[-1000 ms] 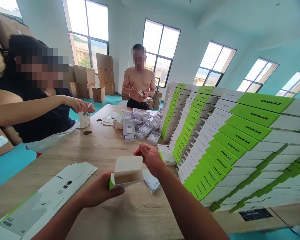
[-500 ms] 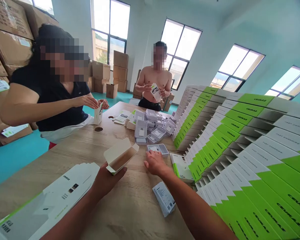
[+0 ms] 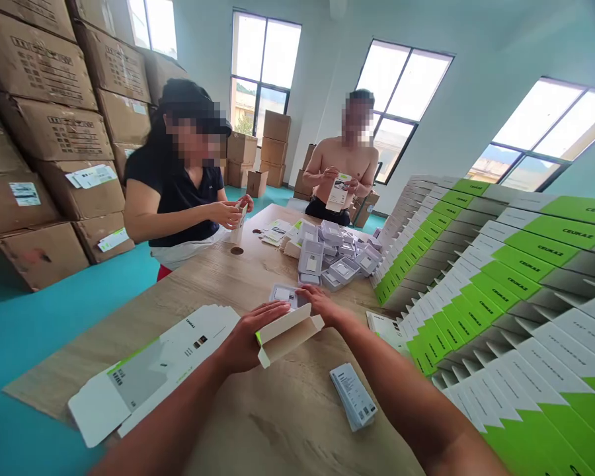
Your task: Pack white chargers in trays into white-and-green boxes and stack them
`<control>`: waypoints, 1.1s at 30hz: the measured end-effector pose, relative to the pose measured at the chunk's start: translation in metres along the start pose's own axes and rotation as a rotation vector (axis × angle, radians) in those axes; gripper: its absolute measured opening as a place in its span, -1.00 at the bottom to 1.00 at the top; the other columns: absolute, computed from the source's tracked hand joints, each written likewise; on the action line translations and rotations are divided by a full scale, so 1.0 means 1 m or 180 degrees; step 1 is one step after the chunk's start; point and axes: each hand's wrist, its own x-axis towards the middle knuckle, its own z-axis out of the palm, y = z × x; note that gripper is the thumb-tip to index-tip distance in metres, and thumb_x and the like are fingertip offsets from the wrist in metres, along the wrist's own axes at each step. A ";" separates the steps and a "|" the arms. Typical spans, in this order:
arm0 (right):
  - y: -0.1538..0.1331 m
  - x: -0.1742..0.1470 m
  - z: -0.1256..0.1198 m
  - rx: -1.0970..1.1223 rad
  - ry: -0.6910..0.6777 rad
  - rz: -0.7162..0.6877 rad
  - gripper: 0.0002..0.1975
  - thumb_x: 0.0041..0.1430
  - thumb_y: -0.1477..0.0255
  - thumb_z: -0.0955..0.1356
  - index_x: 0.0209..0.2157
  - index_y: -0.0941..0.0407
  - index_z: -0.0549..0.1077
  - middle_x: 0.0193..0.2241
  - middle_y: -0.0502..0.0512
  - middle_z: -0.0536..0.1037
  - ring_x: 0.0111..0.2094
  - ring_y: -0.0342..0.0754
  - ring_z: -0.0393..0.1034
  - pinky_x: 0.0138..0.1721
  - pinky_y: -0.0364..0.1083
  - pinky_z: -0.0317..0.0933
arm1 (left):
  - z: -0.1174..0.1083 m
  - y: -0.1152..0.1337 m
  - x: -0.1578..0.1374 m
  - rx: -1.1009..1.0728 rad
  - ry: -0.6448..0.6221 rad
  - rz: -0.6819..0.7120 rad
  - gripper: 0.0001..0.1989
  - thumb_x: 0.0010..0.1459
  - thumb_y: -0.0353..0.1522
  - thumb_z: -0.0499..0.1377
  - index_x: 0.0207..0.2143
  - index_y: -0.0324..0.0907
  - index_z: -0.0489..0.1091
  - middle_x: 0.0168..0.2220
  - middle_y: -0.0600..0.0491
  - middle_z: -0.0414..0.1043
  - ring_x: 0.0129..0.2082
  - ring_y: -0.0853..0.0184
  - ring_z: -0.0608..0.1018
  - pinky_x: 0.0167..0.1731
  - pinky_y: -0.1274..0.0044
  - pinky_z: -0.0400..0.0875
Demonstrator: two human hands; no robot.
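Note:
My left hand (image 3: 248,336) is wrapped round a white and green cardboard box (image 3: 293,336). The box's open end, with flaps out, faces me. Just beyond the box, my right hand (image 3: 321,303) grips the right side of a clear plastic tray (image 3: 279,293) with a small white item in it; the box hides part of the tray. To the left lies a stack of flat, unfolded boxes (image 3: 178,357). A pile of printed leaflets (image 3: 353,395) rests on the table below my right forearm.
Piled trays (image 3: 330,254) stand mid-table. A tall wall of green and white boxes (image 3: 506,264) rises at the right, with a box (image 3: 384,325) lying at its foot. Two people (image 3: 178,192) across the table handle boxes. Cartons (image 3: 54,132) are stacked at the left.
My right hand has moved left with the tray, bringing it behind the box in my left hand. The view has turned left. The far co-worker's box is now held more upright.

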 end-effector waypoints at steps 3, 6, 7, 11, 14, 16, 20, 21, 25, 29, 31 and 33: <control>-0.015 -0.016 0.009 0.0061 -0.0024 0.0220 -0.45 0.22 0.29 0.48 0.19 0.12 0.38 0.21 0.23 0.41 0.15 0.18 0.38 0.15 0.22 0.29 | -0.002 0.000 -0.002 0.0083 0.0027 0.0324 -0.36 0.14 -0.33 0.30 0.29 -0.13 0.35 0.26 -0.20 0.43 0.27 -0.05 0.45 0.28 0.15 0.33; -0.030 -0.043 0.010 0.0150 0.0074 0.0475 -0.49 0.20 0.33 0.47 0.15 0.15 0.41 0.15 0.26 0.46 0.14 0.21 0.37 0.15 0.22 0.25 | -0.002 -0.004 -0.006 0.0176 0.0185 0.0322 -0.35 0.15 -0.33 0.30 0.30 -0.13 0.32 0.26 -0.20 0.42 0.25 -0.04 0.47 0.27 0.16 0.36; -0.035 -0.055 0.007 0.0190 0.0132 0.0547 -0.49 0.19 0.34 0.47 0.15 0.16 0.42 0.14 0.29 0.47 0.15 0.23 0.35 0.16 0.22 0.22 | -0.002 -0.006 -0.008 0.0213 0.0259 0.0287 -0.35 0.16 -0.33 0.29 0.31 -0.13 0.31 0.25 -0.19 0.42 0.24 -0.03 0.47 0.26 0.17 0.36; -0.057 -0.125 -0.023 0.0380 0.0343 0.0626 -0.50 0.19 0.31 0.43 0.15 0.13 0.44 0.15 0.30 0.49 0.18 0.23 0.32 0.22 0.19 0.16 | -0.003 -0.006 -0.012 0.0340 0.0432 0.0137 -0.36 0.16 -0.35 0.27 0.30 -0.15 0.30 0.25 -0.17 0.42 0.24 0.01 0.47 0.26 0.19 0.36; -0.077 -0.191 -0.057 0.0617 0.0419 0.0376 -0.48 0.15 0.30 0.46 0.15 0.06 0.45 0.18 0.23 0.46 0.23 0.18 0.29 0.24 0.15 0.19 | 0.000 0.002 -0.012 0.0469 0.0398 0.0059 -0.42 0.18 -0.38 0.26 0.26 -0.17 0.35 0.25 -0.16 0.43 0.23 0.02 0.48 0.26 0.22 0.37; -0.090 -0.229 -0.076 0.0888 0.0510 0.0140 -0.47 0.13 0.32 0.48 0.15 -0.01 0.45 0.21 0.19 0.44 0.24 0.17 0.29 0.24 0.16 0.22 | 0.006 0.008 -0.011 0.0539 0.0294 0.0057 -0.46 0.19 -0.37 0.26 0.23 -0.18 0.38 0.22 -0.16 0.46 0.21 0.03 0.51 0.24 0.23 0.39; -0.111 -0.266 -0.096 0.0970 0.0902 0.0066 -0.46 0.10 0.33 0.51 0.13 -0.08 0.46 0.21 0.18 0.45 0.25 0.21 0.28 0.22 0.22 0.25 | 0.021 0.020 -0.009 0.0626 0.0004 0.0173 -0.50 0.17 -0.32 0.30 0.18 -0.14 0.45 0.18 -0.16 0.51 0.18 0.04 0.53 0.22 0.24 0.43; -0.113 -0.268 -0.098 0.0947 0.1011 0.0099 -0.47 0.09 0.32 0.51 0.12 -0.07 0.48 0.19 0.19 0.46 0.24 0.22 0.29 0.21 0.22 0.26 | 0.024 0.023 -0.009 0.0643 -0.0053 0.0199 -0.50 0.17 -0.32 0.30 0.18 -0.13 0.46 0.18 -0.15 0.51 0.19 0.04 0.53 0.22 0.24 0.43; -0.122 -0.268 -0.096 0.0855 0.1300 0.0363 -0.52 0.07 0.33 0.51 0.07 -0.02 0.52 0.12 0.20 0.52 0.16 0.23 0.34 0.18 0.25 0.28 | 0.027 0.036 -0.013 0.0697 -0.0094 0.0202 -0.50 0.17 -0.38 0.28 0.19 -0.09 0.47 0.19 -0.13 0.50 0.20 0.05 0.50 0.23 0.21 0.41; -0.137 -0.257 -0.083 0.0869 0.1351 0.0559 -0.53 0.07 0.34 0.51 0.05 0.04 0.52 0.06 0.21 0.55 0.14 0.25 0.35 0.21 0.25 0.25 | 0.031 0.055 -0.017 0.0616 -0.0075 0.0052 -0.51 0.14 -0.43 0.27 0.15 -0.06 0.50 0.18 -0.10 0.51 0.20 0.02 0.48 0.27 0.13 0.33; -0.145 -0.247 -0.073 0.0992 0.1526 0.0587 -0.45 0.09 0.26 0.52 0.11 0.05 0.47 0.12 0.25 0.50 0.19 0.29 0.31 0.24 0.28 0.21 | 0.035 0.068 -0.019 0.0480 -0.0115 -0.0082 -0.52 0.13 -0.42 0.27 0.13 -0.07 0.52 0.19 -0.10 0.51 0.21 0.01 0.46 0.28 0.13 0.31; -0.151 -0.239 -0.061 0.1156 0.1924 0.0475 -0.20 0.04 0.14 0.55 0.26 0.03 0.31 0.32 0.31 0.28 0.35 0.37 0.10 0.31 0.36 0.07 | 0.040 0.083 -0.024 0.0274 -0.0165 -0.0276 -0.58 0.17 -0.38 0.27 0.10 -0.10 0.53 0.16 -0.12 0.52 0.17 0.01 0.49 0.24 0.14 0.36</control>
